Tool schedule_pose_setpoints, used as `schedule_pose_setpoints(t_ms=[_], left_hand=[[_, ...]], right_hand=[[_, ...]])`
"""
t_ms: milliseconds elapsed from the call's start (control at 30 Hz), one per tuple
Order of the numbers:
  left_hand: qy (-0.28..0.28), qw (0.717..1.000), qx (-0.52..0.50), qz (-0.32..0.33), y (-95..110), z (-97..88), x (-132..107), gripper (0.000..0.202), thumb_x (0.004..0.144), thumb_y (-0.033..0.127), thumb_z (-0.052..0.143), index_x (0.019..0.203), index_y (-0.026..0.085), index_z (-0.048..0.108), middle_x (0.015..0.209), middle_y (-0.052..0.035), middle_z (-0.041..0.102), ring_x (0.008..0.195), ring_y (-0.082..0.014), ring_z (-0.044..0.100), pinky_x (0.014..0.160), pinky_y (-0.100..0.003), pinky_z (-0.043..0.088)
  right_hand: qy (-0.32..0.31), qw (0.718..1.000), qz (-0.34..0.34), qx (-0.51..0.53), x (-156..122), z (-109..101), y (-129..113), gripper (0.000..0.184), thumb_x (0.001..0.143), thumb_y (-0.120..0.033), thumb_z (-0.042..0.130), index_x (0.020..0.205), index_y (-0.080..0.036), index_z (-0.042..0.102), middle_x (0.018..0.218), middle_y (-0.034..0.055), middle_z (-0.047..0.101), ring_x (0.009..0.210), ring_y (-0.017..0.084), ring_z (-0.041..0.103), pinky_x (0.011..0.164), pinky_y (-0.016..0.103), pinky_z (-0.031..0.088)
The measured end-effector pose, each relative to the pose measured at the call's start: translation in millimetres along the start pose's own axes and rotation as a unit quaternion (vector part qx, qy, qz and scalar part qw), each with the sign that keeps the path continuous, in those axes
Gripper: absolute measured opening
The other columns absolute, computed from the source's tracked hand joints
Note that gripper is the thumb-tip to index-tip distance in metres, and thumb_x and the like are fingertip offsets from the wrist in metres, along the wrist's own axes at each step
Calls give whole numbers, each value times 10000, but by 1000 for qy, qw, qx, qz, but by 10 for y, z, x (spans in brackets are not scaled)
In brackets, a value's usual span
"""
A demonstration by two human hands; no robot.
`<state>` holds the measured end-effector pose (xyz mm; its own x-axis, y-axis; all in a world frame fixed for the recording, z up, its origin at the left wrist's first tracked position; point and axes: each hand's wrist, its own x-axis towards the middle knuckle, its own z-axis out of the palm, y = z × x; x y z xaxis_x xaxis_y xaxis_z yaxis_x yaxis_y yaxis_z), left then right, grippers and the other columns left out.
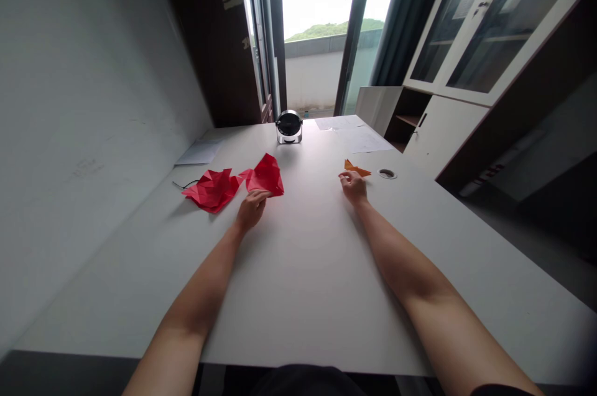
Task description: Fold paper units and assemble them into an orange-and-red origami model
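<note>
Pinching a red sheet [267, 176] on the surface [303, 278] with my left hand [252, 208], I have my right hand [354, 187] curled beside orange paper [357, 169], its hold unclear; crumpled red paper [213, 189] lies left, a round device [289, 125] beyond.

Head-worn view, forward-down over white table [298, 284]

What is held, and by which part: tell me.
Left hand: a red paper, by its near edge. Right hand, near the orange paper: can't tell.
</note>
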<state>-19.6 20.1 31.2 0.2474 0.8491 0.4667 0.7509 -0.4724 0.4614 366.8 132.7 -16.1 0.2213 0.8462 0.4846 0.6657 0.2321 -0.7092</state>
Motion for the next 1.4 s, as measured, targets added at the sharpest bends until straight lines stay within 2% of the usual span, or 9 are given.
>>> schedule_pose_setpoints(t_ms=[100,233,400,567,733,867,1033,1233,1400], left_hand=[[-79,995,-42,37,19,66,-21,300,948,205,497,1107,258,745,1141,-47,725,1087,-205,643,997,-330,495],[-135,988,-68,13,4,23,-38,327,969,296,456,1045,244,770,1039,-42,756,979,-208,680,911,-321,527],[-93,986,-137,-2,5,26,-43,284,929,301,527,1070,233,764,1030,-47,765,903,-197,702,836,-296,546],[-78,977,-199,-4,-19,128,-45,240,879,256,601,1049,213,765,1015,-73,761,809,-174,690,779,-286,547],[-116,958,-263,-20,-37,212,-72,275,880,295,622,1093,176,751,847,-74,739,684,-145,648,665,-260,529],[-127,962,-241,0,-58,226,-83,275,860,261,630,1099,197,749,823,-48,715,678,-128,624,682,-251,521],[-104,976,-188,27,-83,208,-69,296,845,236,646,1126,227,737,887,-44,706,696,-125,605,696,-253,521],[-32,988,-143,40,-72,171,-41,350,822,171,652,1159,248,709,1095,-64,695,958,-194,669,884,-339,552],[-14,992,-118,47,-61,125,-17,408,830,124,639,1210,268,681,1255,-69,653,1149,-233,631,1027,-400,511]], right_hand=[[-4,1000,-22,8,-35,-5,-155,249,888,-308,497,932,-181,707,1057,109,690,801,218,633,844,368,512],[-40,996,-81,15,-129,38,-442,225,908,-277,501,935,-193,708,1003,87,700,791,206,647,771,338,528],[-106,974,-196,42,-357,144,-886,221,956,-268,498,970,-221,713,1001,59,707,818,188,663,768,315,522],[-188,938,-284,68,-532,237,-1191,183,936,-228,568,998,-255,738,1117,67,713,1054,230,646,926,374,509],[-212,939,-246,112,-527,257,-1195,204,942,-269,569,1027,-254,754,1112,67,729,1028,232,668,927,386,516],[-289,931,-198,103,-513,268,-1092,219,931,-302,581,1063,-275,754,1060,39,746,941,224,695,881,373,538],[-322,918,-229,34,-567,322,-968,325,846,-346,692,1163,-282,725,1311,65,644,1171,278,615,999,423,500],[-359,897,-253,-48,-621,331,-942,618,812,-421,725,1395,-289,568,1479,85,505,1323,324,494,1104,477,406],[-362,894,-250,-87,-623,319,-973,677,834,-507,689,1453,-312,495,1467,75,520,1332,318,475,1114,479,372]])
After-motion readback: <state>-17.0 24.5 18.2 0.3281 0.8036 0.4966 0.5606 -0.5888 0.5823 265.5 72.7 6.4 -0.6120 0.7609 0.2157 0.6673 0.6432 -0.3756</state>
